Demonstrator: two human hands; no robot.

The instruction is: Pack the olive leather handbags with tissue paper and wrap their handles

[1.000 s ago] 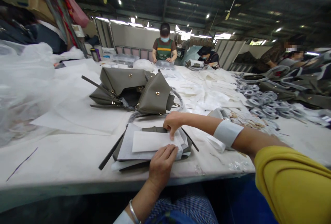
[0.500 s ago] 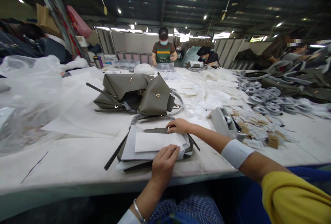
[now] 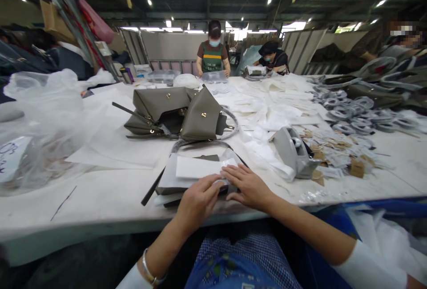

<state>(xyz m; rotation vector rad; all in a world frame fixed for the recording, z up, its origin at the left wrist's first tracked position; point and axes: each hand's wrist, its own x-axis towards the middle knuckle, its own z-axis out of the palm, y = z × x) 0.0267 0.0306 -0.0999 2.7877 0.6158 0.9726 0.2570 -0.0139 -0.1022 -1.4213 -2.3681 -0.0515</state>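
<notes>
Flat on the table's near edge lies an olive-grey handbag (image 3: 209, 157) with white packing paper (image 3: 195, 167) folded over it; its wrapped handle loops behind. My left hand (image 3: 199, 199) is closed at the bag's near side, its fingers pinching the paper's edge. My right hand (image 3: 248, 186) lies with fingers stretched out over the bag's right end, pressing the paper there. The fingertips of both hands almost meet. Just beyond, a second olive handbag (image 3: 200, 117) stands with its mouth gaping and gold fittings showing.
A grey tape dispenser (image 3: 289, 153) stands to the right, beside a heap of tags (image 3: 336, 148) and wrapped handles (image 3: 362, 111). Clear plastic bags (image 3: 40, 102) pile up on the left. White sheets (image 3: 110, 142) spread across the table. Co-workers (image 3: 213, 57) are across the table.
My right hand has come from the bag's far side toward me and flattened over its right end. My left hand has shifted slightly left. The paper now covers more of the bag's right end.
</notes>
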